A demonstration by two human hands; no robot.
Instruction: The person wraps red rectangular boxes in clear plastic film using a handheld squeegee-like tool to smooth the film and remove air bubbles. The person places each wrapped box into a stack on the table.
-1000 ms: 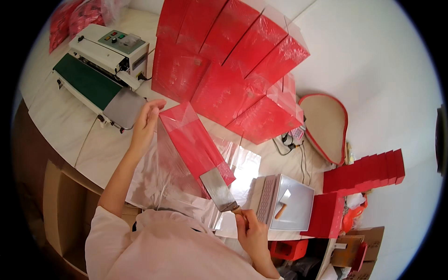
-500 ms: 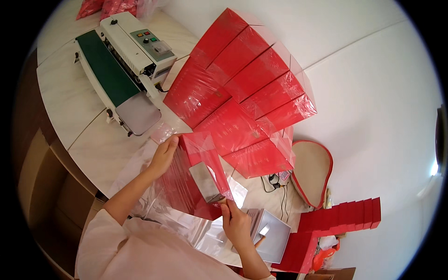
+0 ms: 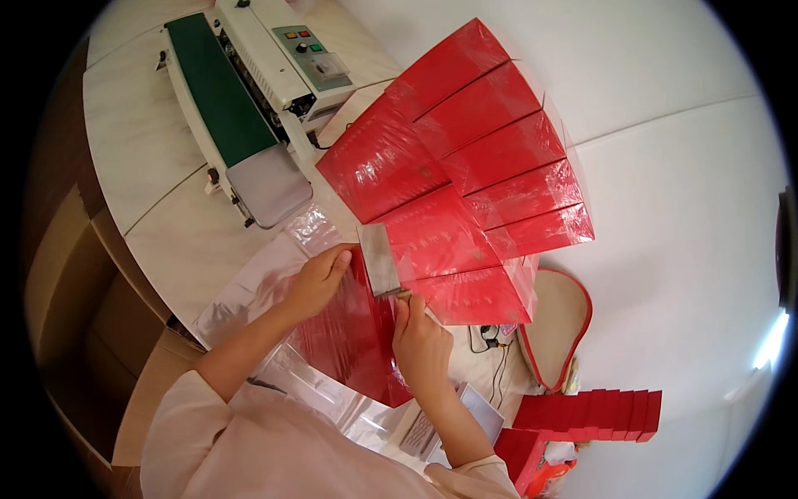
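Marble-patterned tabletop (image 3: 183, 233) beside a white wall (image 3: 665, 183), as seen from above. Between the hands, a film-covered red box (image 3: 353, 345) was held at a slant. At its 11 o'clock, the left hand (image 3: 320, 281) gripped the upper edge; at 3 o'clock, the right hand (image 3: 422, 339) was closed around the handle of a flat-bladed scraper (image 3: 378, 262), whose blade overlapped that edge at 12 o'clock (contact could not be determined). Farther out stood stacked red boxes (image 3: 432, 229) at 1 o'clock, a conveyor-type bag sealer (image 3: 220, 96) at 11 o'clock and an open cardboard carton (image 3: 154, 399) between 8 and 9 o'clock.
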